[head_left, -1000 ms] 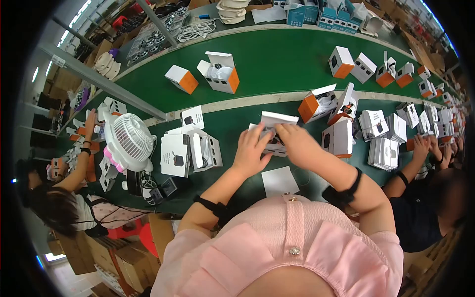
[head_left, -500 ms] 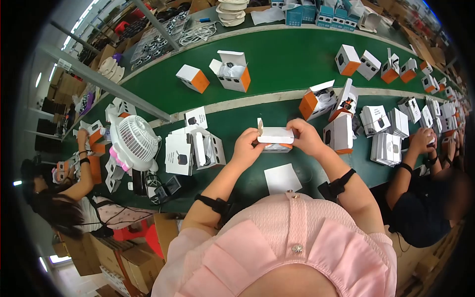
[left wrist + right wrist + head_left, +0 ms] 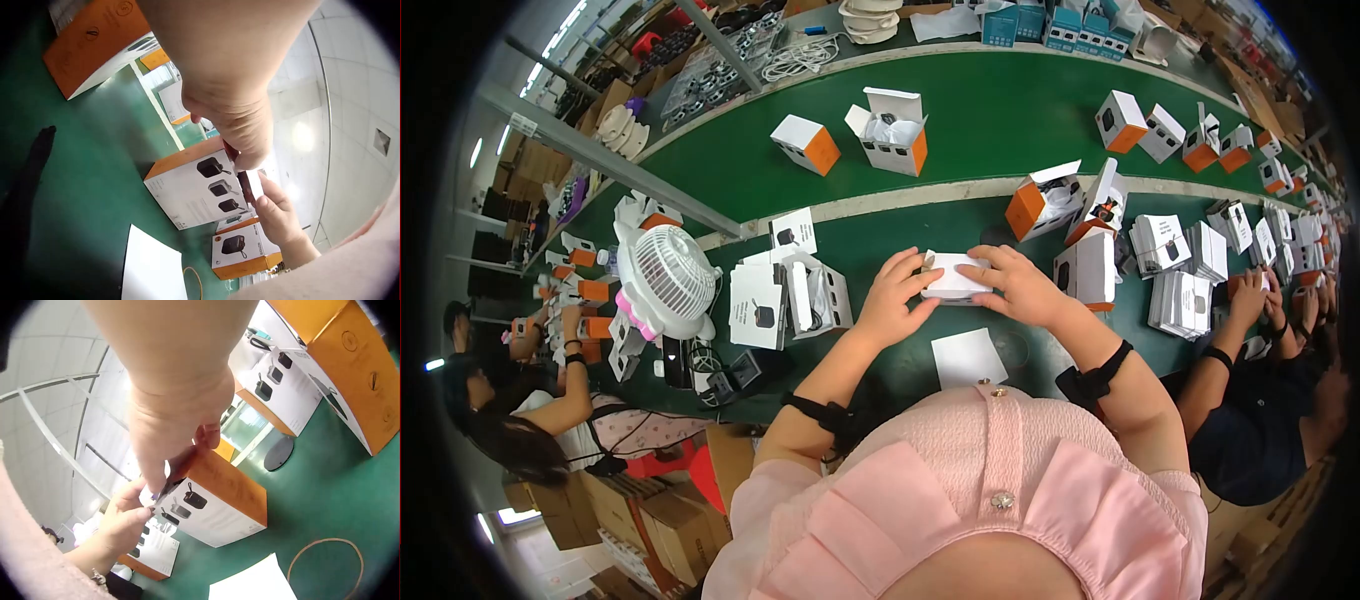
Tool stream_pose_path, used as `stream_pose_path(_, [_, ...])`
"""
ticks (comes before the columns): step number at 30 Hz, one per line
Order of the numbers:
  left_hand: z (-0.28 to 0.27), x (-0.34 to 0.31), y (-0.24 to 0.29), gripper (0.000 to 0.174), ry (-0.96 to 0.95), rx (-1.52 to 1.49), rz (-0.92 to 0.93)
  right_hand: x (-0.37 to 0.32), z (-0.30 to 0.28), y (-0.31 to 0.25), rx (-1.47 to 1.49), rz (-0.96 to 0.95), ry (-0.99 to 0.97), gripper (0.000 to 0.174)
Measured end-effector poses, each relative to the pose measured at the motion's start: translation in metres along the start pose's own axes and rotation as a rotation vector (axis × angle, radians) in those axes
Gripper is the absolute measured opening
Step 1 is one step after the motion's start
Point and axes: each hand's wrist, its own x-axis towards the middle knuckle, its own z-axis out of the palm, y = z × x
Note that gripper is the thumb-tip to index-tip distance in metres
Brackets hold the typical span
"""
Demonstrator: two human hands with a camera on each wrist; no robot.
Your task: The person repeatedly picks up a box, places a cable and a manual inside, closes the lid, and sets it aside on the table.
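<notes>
A white and orange speaker box (image 3: 956, 276) stands on the green table in front of me, its white lid flap tilted low over the top. My left hand (image 3: 897, 298) grips one top end, thumb and fingers curled at the flap. At the other end my right hand (image 3: 1015, 287) holds the box, fingers over the lid edge. In the left wrist view the printed side of the box (image 3: 203, 190) shows three pictured speakers, and my right hand (image 3: 278, 212) pinches by the white flap. Orange on the box (image 3: 228, 481) shows in the right wrist view; its inside is mostly hidden.
A white sheet (image 3: 970, 360) lies before the box. To the left are stacked printed booklets (image 3: 757, 305), an open box (image 3: 825, 300) and a white fan (image 3: 668, 275). Boxes (image 3: 1086, 270) and booklet stacks (image 3: 1180, 302) stand right. More boxes sit on the green belt (image 3: 1000, 125).
The lid flap stood raised, then was held by its ends; now it is lower over the box top, with both hands closer over it. Boxes on the back belt have shifted right.
</notes>
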Motion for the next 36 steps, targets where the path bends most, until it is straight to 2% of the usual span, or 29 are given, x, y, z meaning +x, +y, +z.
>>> stream_pose_path(6, [0.012,-0.009,-0.008,0.043,0.000,0.010,-0.002,-0.003,0.009,-0.002,-0.117,0.020,-0.001,0.046])
stream_pose_path(7, [0.013,-0.009,-0.006,0.043,-0.003,0.008,-0.002,-0.004,0.009,-0.003,-0.188,0.039,-0.025,0.049])
stream_pose_path(9, [0.012,-0.012,0.000,0.041,0.036,0.314,0.099,-0.011,0.013,-0.008,-0.257,0.058,-0.050,0.052])
stream_pose_path(11, [0.014,-0.016,0.002,0.040,0.031,0.337,0.113,-0.016,0.019,-0.012,-0.346,0.049,0.033,0.062])
stream_pose_path(15, [0.023,-0.019,-0.005,0.039,-0.002,0.300,0.114,-0.017,0.026,-0.011,-0.357,0.115,0.002,0.067])
stream_pose_path(17, [0.018,-0.024,-0.008,0.037,0.008,0.265,0.160,-0.015,0.026,-0.008,-0.280,0.117,-0.024,0.067])
stream_pose_path(19, [0.016,-0.025,-0.005,0.036,0.028,0.240,0.212,-0.016,0.021,-0.005,0.009,0.153,-0.067,0.078])
stream_pose_path(21, [0.013,-0.035,0.001,0.030,0.066,0.193,0.165,-0.018,0.026,-0.002,0.265,0.198,0.020,0.084])
stream_pose_path(22, [0.012,-0.036,0.000,0.030,0.063,0.199,0.163,-0.017,0.028,-0.004,0.270,0.194,0.021,0.084])
stream_pose_path(24, [0.014,-0.037,0.000,0.027,0.095,0.258,0.172,-0.018,0.029,-0.014,0.307,0.354,0.062,0.093])
stream_pose_path(27, [0.019,-0.020,0.004,0.024,0.155,0.293,0.188,-0.017,0.046,-0.004,0.246,0.354,0.154,0.097])
stream_pose_path(28, [0.017,-0.014,0.006,0.022,0.180,0.290,0.185,-0.014,0.049,-0.003,0.284,0.412,0.174,0.098])
stream_pose_path(29, [0.014,-0.009,0.007,0.022,0.187,0.298,0.198,-0.013,0.050,-0.002,0.277,0.401,0.185,0.098])
stream_pose_path(31, [0.011,0.000,0.009,0.018,0.017,0.249,0.157,-0.012,0.047,0.001,0.418,0.524,0.196,0.094])
stream_pose_path(32, [0.014,0.002,0.005,0.019,0.074,0.156,0.162,-0.012,0.052,0.006,0.359,0.489,0.226,0.086])
stream_pose_path(33, [0.016,-0.001,0.000,0.019,0.079,0.163,0.169,-0.010,0.048,0.005,0.355,0.480,0.232,0.086])
stream_pose_path(35, [0.021,-0.015,-0.012,0.036,-0.048,0.010,-0.327,-0.009,0.043,-0.001,0.379,0.546,0.201,0.081])
stream_pose_path(36, [0.027,-0.016,-0.015,0.036,-0.049,0.010,-0.329,-0.009,0.043,-0.001,0.373,0.554,0.212,0.078])
